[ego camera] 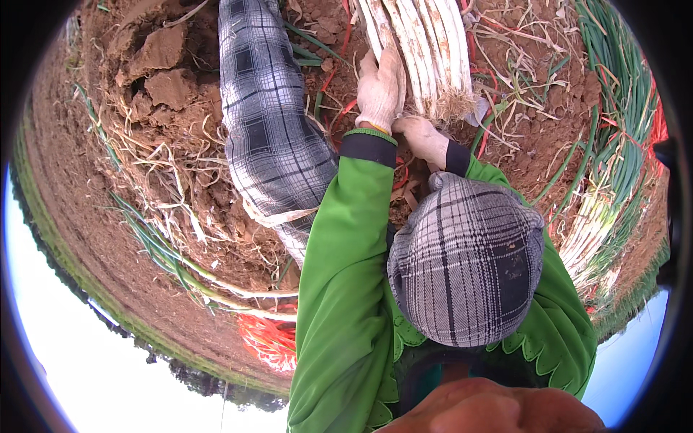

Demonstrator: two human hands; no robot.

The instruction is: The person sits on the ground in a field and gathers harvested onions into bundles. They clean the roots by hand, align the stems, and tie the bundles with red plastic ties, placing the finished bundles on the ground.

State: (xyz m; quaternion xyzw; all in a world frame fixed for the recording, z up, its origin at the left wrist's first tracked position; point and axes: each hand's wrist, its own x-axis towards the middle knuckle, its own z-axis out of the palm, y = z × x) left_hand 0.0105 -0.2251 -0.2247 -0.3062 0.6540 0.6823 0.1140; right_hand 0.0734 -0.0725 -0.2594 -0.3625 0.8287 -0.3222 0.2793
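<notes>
A bundle of long white-stemmed scallions (pixel 427 51) lies at the top centre, its brown roots towards me. In a pale knit glove, my left hand (pixel 380 89) grips the bundle's left side. My right hand (pixel 423 139), also gloved, is just below the root ends, beside my left wrist; its fingertips are partly hidden, so what they hold cannot be told. Red plastic twine (pixel 349 108) runs over the soil left of my left hand, and more shows to the right of the bundle.
My legs in plaid trousers (pixel 270 108) flank my arms. Bundled green scallions (pixel 622 162) lie at the far right. Loose scallions (pixel 162 249) and a heap of red twine (pixel 268 338) are at the lower left. Soil clods (pixel 162 70) and dry leaves (pixel 173 178) cover the left ground.
</notes>
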